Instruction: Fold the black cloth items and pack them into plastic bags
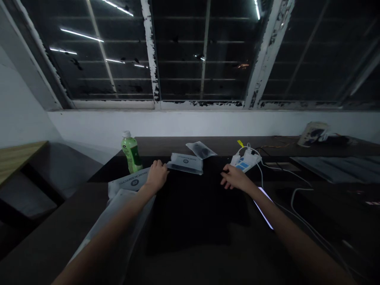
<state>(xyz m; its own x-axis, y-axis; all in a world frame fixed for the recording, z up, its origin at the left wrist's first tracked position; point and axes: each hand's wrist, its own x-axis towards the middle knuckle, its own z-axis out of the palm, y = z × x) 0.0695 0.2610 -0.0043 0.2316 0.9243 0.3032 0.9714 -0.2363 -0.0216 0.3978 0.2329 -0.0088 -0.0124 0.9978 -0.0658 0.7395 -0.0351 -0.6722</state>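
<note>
A black cloth (196, 213), perhaps a garment, lies spread on the dark table between my hands; its outline is hard to make out. My left hand (157, 175) is closed, fingers curled down at the cloth's far left corner. My right hand (234, 177) is at the far right side of the cloth, fingers bent inward and seeming to pinch its edge. Under and beside my left wrist lies a frosted plastic bag (130, 183) with ROCKBROS lettering. Beyond the cloth are a folded ROCKBROS bag (186, 163) and a smaller clear packet (202, 150).
A green drink bottle (131, 152) stands at the back left. A white power strip (245, 161) with trailing cables is behind my right hand. A lit phone (265, 208) lies under my right forearm. Grey plastic packaging (335, 168) lies on the right.
</note>
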